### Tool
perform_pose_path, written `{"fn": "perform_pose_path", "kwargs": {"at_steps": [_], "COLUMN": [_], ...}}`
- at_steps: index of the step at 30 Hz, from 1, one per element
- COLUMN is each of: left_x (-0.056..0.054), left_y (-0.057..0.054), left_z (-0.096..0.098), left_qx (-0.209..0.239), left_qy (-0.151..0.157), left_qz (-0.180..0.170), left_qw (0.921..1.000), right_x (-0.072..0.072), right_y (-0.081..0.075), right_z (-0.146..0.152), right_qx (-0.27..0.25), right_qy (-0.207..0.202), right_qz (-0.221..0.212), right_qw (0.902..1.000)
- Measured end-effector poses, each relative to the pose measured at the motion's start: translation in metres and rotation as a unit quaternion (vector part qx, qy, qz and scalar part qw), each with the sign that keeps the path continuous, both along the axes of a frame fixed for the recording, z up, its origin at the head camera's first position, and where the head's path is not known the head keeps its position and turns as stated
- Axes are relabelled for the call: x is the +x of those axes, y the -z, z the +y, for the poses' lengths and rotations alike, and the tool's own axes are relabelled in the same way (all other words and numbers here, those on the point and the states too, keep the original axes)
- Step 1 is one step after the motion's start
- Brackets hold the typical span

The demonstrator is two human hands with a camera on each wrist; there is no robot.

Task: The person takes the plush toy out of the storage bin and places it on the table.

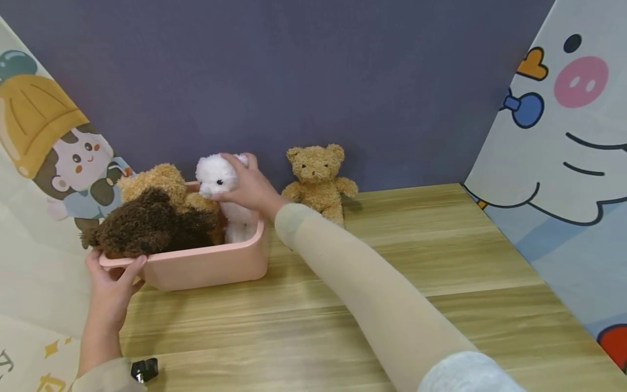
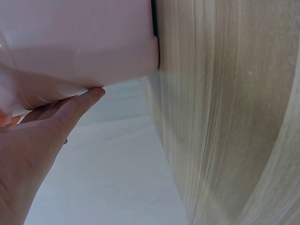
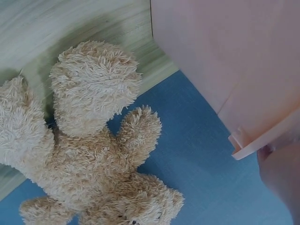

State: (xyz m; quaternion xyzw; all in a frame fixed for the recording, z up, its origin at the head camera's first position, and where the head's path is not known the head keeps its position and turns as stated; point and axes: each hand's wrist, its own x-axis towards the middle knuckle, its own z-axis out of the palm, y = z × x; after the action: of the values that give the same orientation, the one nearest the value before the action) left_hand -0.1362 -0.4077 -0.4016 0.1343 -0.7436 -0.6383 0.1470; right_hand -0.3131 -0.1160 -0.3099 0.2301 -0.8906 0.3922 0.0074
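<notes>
A pink storage bin (image 1: 210,268) stands at the left of the table, packed with plush toys. My left hand (image 1: 110,291) grips its front left corner, thumb near the rim; in the left wrist view the fingers (image 2: 77,105) lie along the outer wall. With my right hand (image 1: 252,188) I hold the head of a white plush toy (image 1: 210,173), whose lower body sits inside the bin's right end. Beside it are a dark brown plush toy (image 1: 142,223) in front and a golden-brown plush toy (image 1: 157,182) behind.
A tan teddy bear (image 1: 315,182) sits against the dark blue back panel (image 1: 313,81), just right of the bin. Printed cartoon panels flank the wooden table (image 1: 294,337). A small black device (image 1: 144,370) is by my left sleeve.
</notes>
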Motion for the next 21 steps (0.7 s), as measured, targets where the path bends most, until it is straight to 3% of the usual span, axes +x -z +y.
{"fn": "perform_pose_path", "kwargs": {"at_steps": [11, 21], "left_x": [0.002, 0.000], "left_y": [-0.001, -0.002], "left_z": [0.000, -0.001], "left_qx": [-0.008, -0.008], "left_qy": [0.000, 0.002], "left_qz": [-0.020, -0.028], "left_qw": [0.9998, 0.9996], "right_x": [0.003, 0.002], "right_y": [-0.005, -0.006], "right_z": [-0.005, -0.015], "right_qx": [0.040, 0.063], "right_qy": [-0.002, 0.040], "right_qz": [0.027, 0.019], "right_qw": [0.9988, 0.9970]}}
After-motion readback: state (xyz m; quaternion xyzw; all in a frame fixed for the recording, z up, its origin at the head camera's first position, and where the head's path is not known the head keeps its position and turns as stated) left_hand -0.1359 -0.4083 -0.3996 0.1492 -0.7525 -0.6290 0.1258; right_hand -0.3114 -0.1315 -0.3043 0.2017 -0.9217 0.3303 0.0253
